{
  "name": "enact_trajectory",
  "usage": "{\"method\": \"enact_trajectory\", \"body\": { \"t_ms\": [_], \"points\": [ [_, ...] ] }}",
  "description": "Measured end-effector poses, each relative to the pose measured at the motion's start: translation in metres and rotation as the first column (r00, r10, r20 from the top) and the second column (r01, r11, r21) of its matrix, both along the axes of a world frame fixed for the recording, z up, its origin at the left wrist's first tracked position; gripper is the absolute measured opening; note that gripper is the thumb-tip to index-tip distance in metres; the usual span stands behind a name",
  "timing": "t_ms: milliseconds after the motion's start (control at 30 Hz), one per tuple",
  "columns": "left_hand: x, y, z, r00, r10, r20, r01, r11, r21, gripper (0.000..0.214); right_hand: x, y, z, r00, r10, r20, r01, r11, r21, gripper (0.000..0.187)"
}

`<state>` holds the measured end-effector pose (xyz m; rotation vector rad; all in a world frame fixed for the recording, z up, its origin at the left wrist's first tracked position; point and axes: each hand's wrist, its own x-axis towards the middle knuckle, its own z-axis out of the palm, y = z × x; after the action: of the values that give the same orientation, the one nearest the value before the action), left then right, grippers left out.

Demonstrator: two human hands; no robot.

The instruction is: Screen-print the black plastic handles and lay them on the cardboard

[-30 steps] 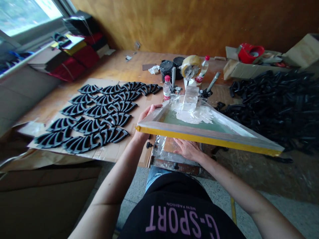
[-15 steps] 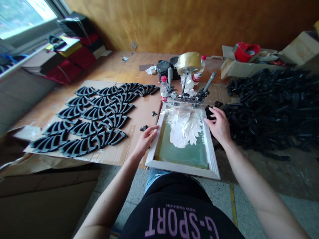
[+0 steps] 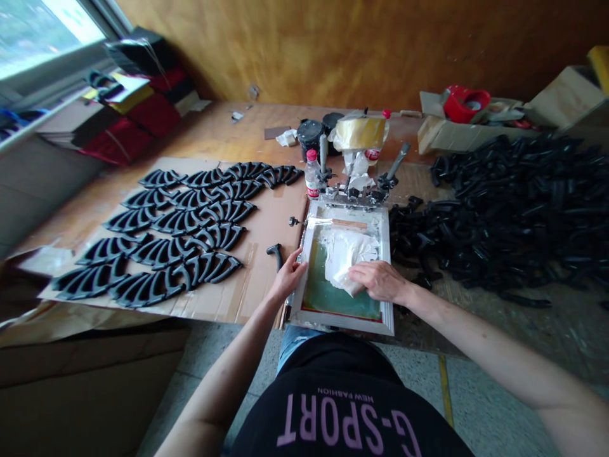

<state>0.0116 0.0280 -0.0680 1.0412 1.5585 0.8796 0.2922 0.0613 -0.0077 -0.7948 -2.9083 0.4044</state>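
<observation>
A wooden screen frame [image 3: 342,325] lies flat on the table's near edge, hinged to clamps [image 3: 354,187] at its far end. White ink [image 3: 352,244] is smeared across its green mesh. My left hand [image 3: 289,278] grips the frame's left rail. My right hand [image 3: 379,280] is curled on top of an ink-covered squeegee [image 3: 346,274] lying on the mesh. A single black curved piece [image 3: 276,252] lies just left of the frame.
Several black curved pieces [image 3: 181,235] lie in rows on a cardboard sheet [image 3: 266,222] to the left. A big heap of the same pieces [image 3: 514,209] fills the right. Behind the frame stand a bottle [image 3: 311,172], a tape roll [image 3: 359,132], black pots [image 3: 309,134] and boxes [image 3: 447,133].
The raised frame swung down flat onto the table. My right hand came out from under it, passed its right rail and now closes on the squeegee. My left hand slid nearer along the left rail.
</observation>
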Motion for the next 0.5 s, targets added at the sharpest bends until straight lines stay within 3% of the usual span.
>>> {"method": "enact_trajectory", "body": {
  "t_ms": [67,200,333,433,500],
  "points": [
    [0.001,0.000,-0.003,1.000,-0.007,0.011,0.007,1.000,0.001,0.068,0.000,0.000,0.004,1.000,-0.006,0.000,0.006,1.000,-0.021,0.025],
    [0.002,0.000,-0.004,1.000,-0.006,-0.001,0.006,1.000,0.015,0.069,-0.010,-0.004,-0.006,0.976,-0.184,-0.112,0.192,0.979,0.064,0.027],
    [0.004,-0.001,0.003,1.000,0.015,0.012,-0.014,1.000,-0.003,0.071,-0.011,-0.017,-0.016,0.980,-0.147,-0.135,0.149,0.989,-0.001,0.025],
    [0.006,-0.002,0.015,0.999,0.013,0.052,-0.012,1.000,-0.017,0.073,-0.017,-0.001,-0.004,0.941,-0.273,-0.199,0.268,0.962,-0.048,0.021],
    [0.005,-0.004,0.030,0.997,-0.005,0.073,0.006,1.000,-0.019,0.076,-0.023,0.026,0.010,0.881,-0.382,-0.281,0.386,0.921,-0.041,0.033]
  ]
}}
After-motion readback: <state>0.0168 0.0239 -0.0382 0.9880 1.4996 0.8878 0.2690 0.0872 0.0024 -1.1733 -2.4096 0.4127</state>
